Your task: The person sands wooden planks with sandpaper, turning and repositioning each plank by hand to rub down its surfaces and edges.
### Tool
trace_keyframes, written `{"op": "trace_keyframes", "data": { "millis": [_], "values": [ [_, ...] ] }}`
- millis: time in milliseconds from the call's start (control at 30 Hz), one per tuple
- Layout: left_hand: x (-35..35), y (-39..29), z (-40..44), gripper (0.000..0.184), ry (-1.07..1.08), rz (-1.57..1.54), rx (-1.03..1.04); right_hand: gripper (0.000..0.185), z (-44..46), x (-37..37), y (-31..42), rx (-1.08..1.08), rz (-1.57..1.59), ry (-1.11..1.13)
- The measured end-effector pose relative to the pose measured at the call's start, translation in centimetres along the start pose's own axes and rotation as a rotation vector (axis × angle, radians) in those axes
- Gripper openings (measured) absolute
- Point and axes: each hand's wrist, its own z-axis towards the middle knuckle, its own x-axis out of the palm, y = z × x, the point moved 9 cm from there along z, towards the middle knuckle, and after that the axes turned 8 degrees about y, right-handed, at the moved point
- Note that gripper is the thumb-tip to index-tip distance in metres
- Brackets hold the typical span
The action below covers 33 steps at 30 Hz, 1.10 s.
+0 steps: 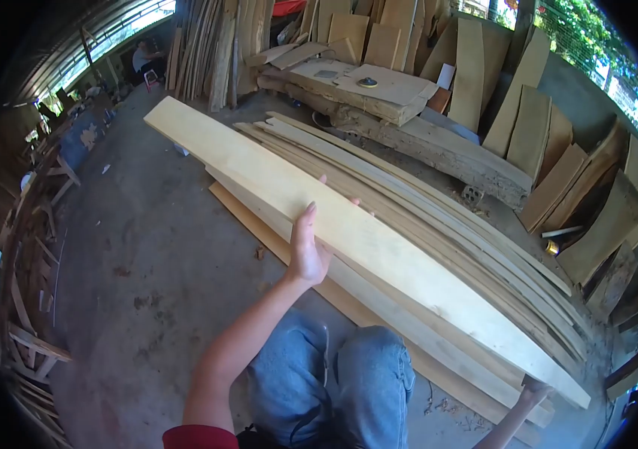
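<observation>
A long pale plank point(379, 236) runs diagonally across the view, from the upper left to the lower right. My left hand point(310, 251) holds it near the middle, the thumb on the near side and fingertips showing past the far edge. Near the plank's lower right end, my right hand point(535, 391) grips it from underneath, its fingers partly hidden by the board. Below the held plank lie more boards point(409, 337) on the floor, and a stack of long thin boards point(439, 217) is just beyond it.
A thick rough slab point(439, 146) carries flat boards and a small round object point(367, 82). Many boards point(470, 75) lean on the back wall. Wooden frames point(38, 348) stand at left on the concrete floor point(147, 247). A seated person point(143, 58) is far back.
</observation>
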Motion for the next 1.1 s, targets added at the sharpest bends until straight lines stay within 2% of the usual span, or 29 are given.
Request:
{"op": "trace_keyframes", "data": {
  "millis": [100, 133, 200, 267, 367, 400, 500, 533, 600, 667, 800, 900, 1000, 1100],
  "values": [
    [0.1, -0.2, -0.2, 0.06, 0.006, -0.025, 0.002, 0.068, -3.5, 5.2, 0.1, -0.067, 0.052, 0.06],
    [-0.1, 0.1, -0.3, 0.06, 0.002, -0.015, -0.028, 0.062, 3.0, -0.1, 0.1, -0.056, -0.043, 0.347],
    [-0.6, 0.1, -0.2, 0.06, 0.001, 0.005, -0.058, 0.061, 2.8, 0.3, -0.2, -0.054, -0.068, 0.327],
    [-2.4, 0.2, 0.2, 0.063, -0.087, 0.018, -0.088, 0.058, 0.7, 2.0, -0.5, -0.055, -0.121, 0.277],
    [-4.8, -1.3, 0.5, 0.07, -0.149, -0.054, -0.038, 0.055, -1.3, 3.9, -0.4, -0.066, -0.205, 0.207],
    [-4.7, -1.6, 0.4, 0.07, -0.151, -0.052, -0.037, 0.05, -1.8, 4.7, -1.1, -0.043, -0.156, 0.28],
    [-5.1, -2.7, -0.2, 0.068, -0.208, -0.114, 0.061, 0.049, -4.7, 6.8, -2.9, -0.064, -0.167, 0.304],
    [-5.0, -2.2, -0.2, 0.066, -0.144, -0.191, 0.045, 0.049, -6.0, 7.3, -3.8, -0.035, -0.123, 0.189],
    [-5.3, -1.7, -0.3, 0.064, -0.078, -0.268, 0.035, 0.048, -7.9, 8.1, -5.0, -0.049, -0.135, 0.113],
    [-5.7, -2.2, -0.5, 0.072, -0.025, -0.303, 0.078, 0.048, -10.1, 9.6, -6.5, -0.059, -0.123, 0.107],
    [-4.7, -4.2, -0.7, 0.073, 0.034, -0.397, 0.147, 0.05, -11.8, 11.3, -9.0, 0.005, -0.106, 0.199],
    [-1.8, -3.1, -0.6, 0.074, 0.155, -0.29, 0.021, 0.048, -13.5, 12.5, -11.0, 0.039, -0.07, 0.127],
    [0.3, -1.5, -0.7, 0.075, 0.279, -0.174, -0.094, 0.047, -14.4, 13.4, -12.4, 0.015, -0.061, 0.191],
    [0.0, -0.1, -0.9, 0.072, 0.261, -0.084, -0.194, 0.048, -14.8, 13.5, -13.1, 0.028, -0.111, 0.205]
  ]
}}
